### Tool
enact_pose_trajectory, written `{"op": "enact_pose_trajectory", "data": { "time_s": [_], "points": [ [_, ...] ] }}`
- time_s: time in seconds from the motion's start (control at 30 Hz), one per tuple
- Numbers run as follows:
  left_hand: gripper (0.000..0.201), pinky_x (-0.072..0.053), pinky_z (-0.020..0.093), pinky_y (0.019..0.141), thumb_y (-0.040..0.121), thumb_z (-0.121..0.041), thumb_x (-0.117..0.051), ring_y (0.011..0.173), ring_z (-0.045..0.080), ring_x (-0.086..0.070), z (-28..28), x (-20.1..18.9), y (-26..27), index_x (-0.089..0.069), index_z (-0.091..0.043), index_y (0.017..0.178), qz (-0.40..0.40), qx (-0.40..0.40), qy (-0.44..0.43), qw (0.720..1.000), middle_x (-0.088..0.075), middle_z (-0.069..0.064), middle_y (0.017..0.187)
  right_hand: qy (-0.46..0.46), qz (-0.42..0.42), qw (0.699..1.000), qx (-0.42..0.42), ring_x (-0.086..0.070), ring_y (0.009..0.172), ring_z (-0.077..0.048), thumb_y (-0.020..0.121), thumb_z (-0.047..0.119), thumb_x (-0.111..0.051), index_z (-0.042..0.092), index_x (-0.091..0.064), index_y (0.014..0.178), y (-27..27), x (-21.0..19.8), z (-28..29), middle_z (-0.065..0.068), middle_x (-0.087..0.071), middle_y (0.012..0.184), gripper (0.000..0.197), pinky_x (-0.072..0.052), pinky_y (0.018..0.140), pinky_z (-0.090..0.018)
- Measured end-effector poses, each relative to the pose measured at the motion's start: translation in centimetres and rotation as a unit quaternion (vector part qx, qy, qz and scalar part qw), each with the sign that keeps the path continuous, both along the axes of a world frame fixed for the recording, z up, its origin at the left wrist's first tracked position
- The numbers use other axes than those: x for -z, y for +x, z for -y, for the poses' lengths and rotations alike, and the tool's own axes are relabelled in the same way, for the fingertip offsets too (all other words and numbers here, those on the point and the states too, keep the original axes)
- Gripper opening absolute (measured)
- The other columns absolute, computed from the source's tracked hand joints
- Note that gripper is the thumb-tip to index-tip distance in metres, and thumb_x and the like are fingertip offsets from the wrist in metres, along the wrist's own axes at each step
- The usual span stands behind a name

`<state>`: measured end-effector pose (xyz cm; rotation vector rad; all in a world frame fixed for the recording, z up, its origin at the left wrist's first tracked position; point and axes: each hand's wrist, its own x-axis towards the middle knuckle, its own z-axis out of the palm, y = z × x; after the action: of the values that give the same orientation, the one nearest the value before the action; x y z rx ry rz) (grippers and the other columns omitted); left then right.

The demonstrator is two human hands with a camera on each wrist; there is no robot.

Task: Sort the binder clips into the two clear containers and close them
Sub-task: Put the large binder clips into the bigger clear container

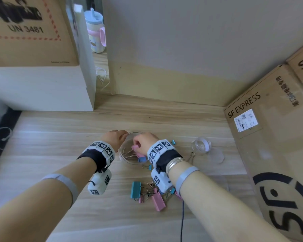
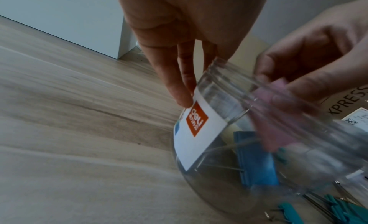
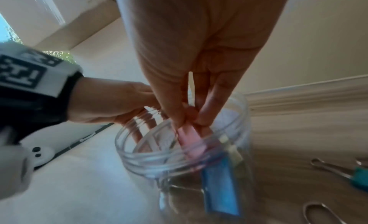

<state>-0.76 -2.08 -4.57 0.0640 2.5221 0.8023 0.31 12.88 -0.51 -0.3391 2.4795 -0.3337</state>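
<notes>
A large clear jar (image 1: 128,154) with a white and orange label (image 2: 199,129) stands tilted on the table. My left hand (image 1: 123,135) grips its neck from the left. My right hand (image 1: 136,145) pinches a large pink binder clip (image 3: 191,137) between thumb and fingers and holds it in the jar's mouth. A blue clip (image 3: 221,188) lies inside the jar. A pile of pink and teal clips (image 1: 150,191) sits nearer to me, partly hidden by my right wrist. A small clear container (image 1: 201,144) stands open at the right, its lid (image 1: 216,155) beside it.
Small loose clips (image 1: 148,166) lie around the jar. Cardboard boxes (image 1: 269,137) wall off the right side. A white box (image 1: 42,88) with a carton on top stands at the back left. A black cable (image 1: 182,222) runs toward me.
</notes>
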Motion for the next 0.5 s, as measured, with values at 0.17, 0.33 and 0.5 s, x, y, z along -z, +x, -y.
{"op": "enact_pose_trajectory", "data": {
  "time_s": [0.17,0.33,0.5],
  "points": [
    [0.036,-0.059,0.037,0.063,0.097,-0.033,-0.033,0.079,0.034,-0.068,0.2,0.0,0.2,-0.056,-0.016,0.120,0.006,0.001,0.004,1.000,-0.059,0.017,0.114,-0.067,-0.142,0.983,0.097,-0.057,0.085,-0.020,0.088,0.004,-0.046,0.011,-0.059,0.095,-0.3,0.0,-3.1,-0.005,-0.062,0.098,0.016,-0.049,0.078,-0.030],
    [0.036,-0.057,0.034,0.060,0.097,-0.033,-0.033,0.079,0.033,-0.067,0.1,0.0,0.2,-0.056,-0.017,0.120,0.008,-0.003,0.011,1.000,-0.059,0.017,0.114,0.117,0.024,0.985,0.128,-0.063,0.086,-0.024,0.088,0.013,-0.049,0.012,-0.067,0.096,1.2,3.4,-8.6,-0.009,-0.069,0.101,0.019,-0.054,0.081,-0.033],
    [0.035,-0.058,0.038,0.070,0.097,-0.030,-0.034,0.085,0.034,-0.065,0.1,0.3,0.5,-0.057,-0.016,0.119,0.000,-0.012,0.014,1.000,-0.059,0.019,0.111,0.174,0.082,0.974,0.116,-0.062,0.093,-0.023,0.084,0.021,-0.065,0.008,-0.062,0.111,3.4,6.4,-9.4,-0.011,-0.066,0.109,0.030,-0.051,0.081,-0.030]
  ]
}}
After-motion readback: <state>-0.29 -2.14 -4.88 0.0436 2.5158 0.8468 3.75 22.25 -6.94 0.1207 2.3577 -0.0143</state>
